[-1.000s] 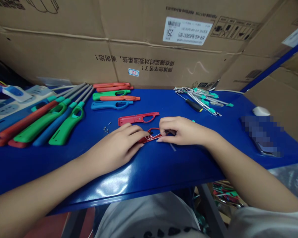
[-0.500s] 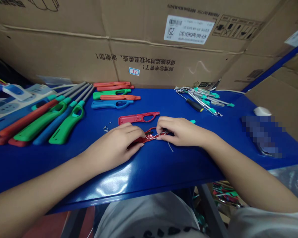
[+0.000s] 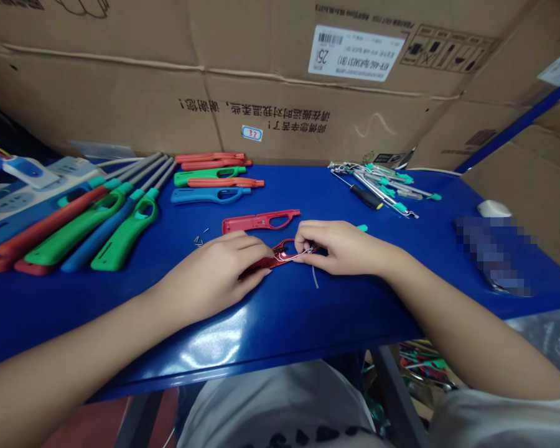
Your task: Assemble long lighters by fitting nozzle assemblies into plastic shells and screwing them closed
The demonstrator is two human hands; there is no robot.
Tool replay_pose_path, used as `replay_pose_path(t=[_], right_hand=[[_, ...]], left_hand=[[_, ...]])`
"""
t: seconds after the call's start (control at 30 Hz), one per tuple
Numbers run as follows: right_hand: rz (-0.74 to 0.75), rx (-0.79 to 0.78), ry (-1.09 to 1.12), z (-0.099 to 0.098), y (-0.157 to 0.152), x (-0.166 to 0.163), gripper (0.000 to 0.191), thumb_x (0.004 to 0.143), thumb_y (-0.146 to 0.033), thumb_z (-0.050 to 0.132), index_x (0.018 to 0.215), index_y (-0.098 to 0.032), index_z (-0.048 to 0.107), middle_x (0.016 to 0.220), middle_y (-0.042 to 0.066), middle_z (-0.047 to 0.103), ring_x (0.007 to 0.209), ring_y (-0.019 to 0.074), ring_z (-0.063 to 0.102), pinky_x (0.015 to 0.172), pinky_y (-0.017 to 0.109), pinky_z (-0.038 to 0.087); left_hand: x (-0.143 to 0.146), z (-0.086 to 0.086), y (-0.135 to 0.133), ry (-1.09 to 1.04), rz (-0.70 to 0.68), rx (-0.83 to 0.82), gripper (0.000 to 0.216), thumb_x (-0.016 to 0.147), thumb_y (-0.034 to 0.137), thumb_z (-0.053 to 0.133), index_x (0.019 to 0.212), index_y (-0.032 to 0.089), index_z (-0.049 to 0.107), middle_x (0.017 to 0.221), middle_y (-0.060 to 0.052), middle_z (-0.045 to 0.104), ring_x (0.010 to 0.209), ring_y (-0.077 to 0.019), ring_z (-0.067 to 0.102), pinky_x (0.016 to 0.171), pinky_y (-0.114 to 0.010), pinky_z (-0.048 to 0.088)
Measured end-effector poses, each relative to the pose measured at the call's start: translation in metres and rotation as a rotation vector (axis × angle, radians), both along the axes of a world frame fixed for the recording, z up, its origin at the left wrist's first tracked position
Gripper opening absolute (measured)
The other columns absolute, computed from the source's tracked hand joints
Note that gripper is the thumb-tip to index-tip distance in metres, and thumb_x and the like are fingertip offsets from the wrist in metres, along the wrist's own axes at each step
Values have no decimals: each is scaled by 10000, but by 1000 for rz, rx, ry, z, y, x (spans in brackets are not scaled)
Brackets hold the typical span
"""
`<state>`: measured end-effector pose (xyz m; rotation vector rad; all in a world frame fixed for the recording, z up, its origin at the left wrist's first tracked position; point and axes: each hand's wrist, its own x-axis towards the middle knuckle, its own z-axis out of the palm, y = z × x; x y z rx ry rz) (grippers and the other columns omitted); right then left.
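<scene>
My left hand lies on the blue table with its fingers closed over one end of a red lighter shell half. At the shell's other end my right hand pinches a thin wire that runs into the shell. A second red shell half lies just behind both hands. A short white wire end sticks out below my right hand.
Several assembled long lighters, green, blue and red, lie at the left. More coloured shell halves sit at the back. Metal tubes with teal tips and a screwdriver lie at the back right. Small screws are loose. Cardboard boxes wall the back.
My right hand has shifted slightly left along the shell, drawing the wire with it; the white wire end now hangs more upright. My left hand stays put.
</scene>
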<state>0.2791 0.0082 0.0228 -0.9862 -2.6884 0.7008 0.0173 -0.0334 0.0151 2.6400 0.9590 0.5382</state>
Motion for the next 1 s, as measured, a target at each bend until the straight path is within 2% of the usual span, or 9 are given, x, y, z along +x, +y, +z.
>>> replay_pose_path(t=[0.27,0.47,0.73,1.0], right_hand=[[-15,-8,38,0,1,0,91,945,-251,568,876,-191,562,831,7,607,730,141,512,676,264,353],[9,28,44,1,0,-1,67,892,-189,564,834,-196,532,823,2,597,715,134,491,653,260,327],[10,48,61,-1,1,1,61,873,-202,582,829,-196,541,801,-7,595,703,129,490,644,254,322],[53,107,5,-3,-3,-6,80,954,-248,535,903,-201,576,925,25,638,784,143,555,648,255,332]], left_hand=[[1,-1,1,6,-10,29,213,993,216,558,1129,201,722,1078,-67,737,997,-228,686,889,-367,553],[0,-1,1,6,-18,50,231,1000,220,561,1155,205,732,1099,-67,733,1004,-224,681,898,-370,554],[0,-4,1,-2,-33,71,247,1013,230,551,1161,201,747,1107,-78,735,998,-223,685,893,-370,561],[0,-6,1,-14,-37,101,247,1016,242,559,1147,198,763,1095,-81,746,987,-227,693,883,-370,566]])
